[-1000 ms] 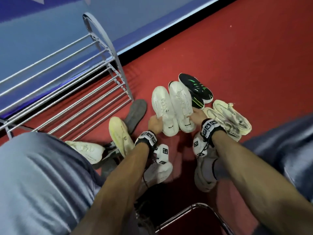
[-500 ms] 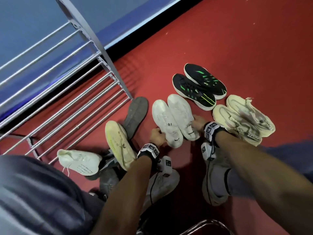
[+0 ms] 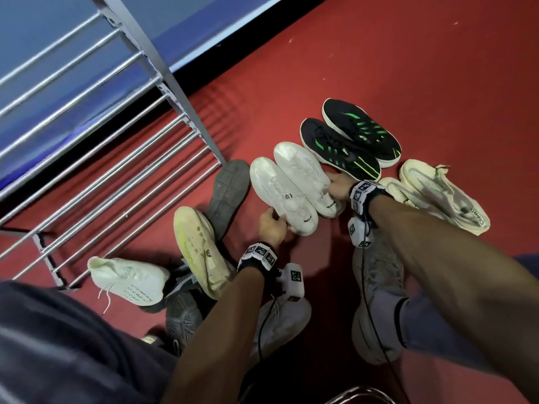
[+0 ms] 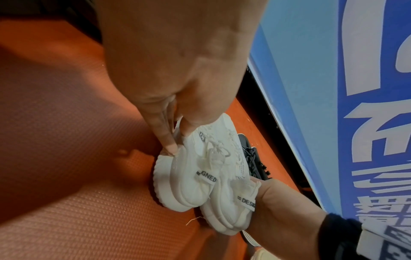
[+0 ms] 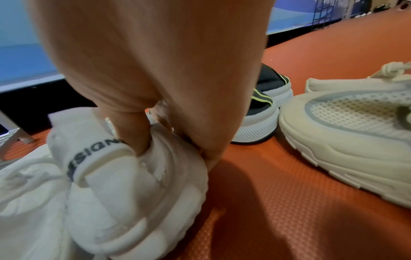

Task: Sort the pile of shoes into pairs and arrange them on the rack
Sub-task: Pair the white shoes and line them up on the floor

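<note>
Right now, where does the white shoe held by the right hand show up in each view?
Head: the white shoe lies mid-frame, the right-hand one of the white pair, its heel held by the right hand.
Left wrist: lower right of centre, heel toward the camera.
Right wrist: lower left, filling the foreground under the fingers.
Shared landmark: the black pull tab with white lettering on its heel.
</note>
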The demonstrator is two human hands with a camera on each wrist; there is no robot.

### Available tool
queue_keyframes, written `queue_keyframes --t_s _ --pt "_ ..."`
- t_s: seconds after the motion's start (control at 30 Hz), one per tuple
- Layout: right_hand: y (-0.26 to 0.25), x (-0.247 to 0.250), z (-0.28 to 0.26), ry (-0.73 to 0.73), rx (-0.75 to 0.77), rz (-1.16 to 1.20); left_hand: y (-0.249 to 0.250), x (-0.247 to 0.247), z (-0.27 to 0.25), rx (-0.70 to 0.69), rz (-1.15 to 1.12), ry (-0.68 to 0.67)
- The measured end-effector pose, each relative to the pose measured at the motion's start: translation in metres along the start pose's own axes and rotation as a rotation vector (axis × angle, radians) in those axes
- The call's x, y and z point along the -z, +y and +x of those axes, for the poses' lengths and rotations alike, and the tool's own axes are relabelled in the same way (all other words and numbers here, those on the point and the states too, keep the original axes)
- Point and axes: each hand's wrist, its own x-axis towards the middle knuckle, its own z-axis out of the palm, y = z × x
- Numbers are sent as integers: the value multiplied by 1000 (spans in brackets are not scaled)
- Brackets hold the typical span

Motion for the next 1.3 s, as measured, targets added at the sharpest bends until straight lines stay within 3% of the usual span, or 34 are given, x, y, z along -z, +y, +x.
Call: queue_keyframes --t_s 0.17,0.27,0.4,0.6,0.73,0.87,0.93,0.97,1.03,1.1,1.23,1.3 --pt "10 -4 15 -56 24 38 -39 -7 39 73 -20 6" --pt "8 -3 20 -23 3 -39 -6 0 12 78 -35 15" --pt "2 -11 24 65 43 -242 0 -3 3 69 -59 -10" --pt "8 -16 17 206 194 -207 12 -5 -15 -15 -30 -17" --pt "2 -11 28 299 225 -194 16 -5 -18 -27 -54 -106" --pt "-1 -7 48 255 169 -301 27 0 -22 48 -25 -206" --pt "-1 -9 49 274 135 -352 37 11 -19 37 68 -221" --pt "-1 -10 48 289 132 -362 45 19 -19 -14 172 -163" --pt "0 -10 42 286 168 -376 55 41 -12 -143 439 87" --pt "6 -9 36 269 231 -321 58 64 -4 -183 687 318" --pt "11 -11 35 291 255 -287 37 104 12 -12 973 315" --pt "11 -10 36 287 274 -308 25 120 13 -22 1181 311"
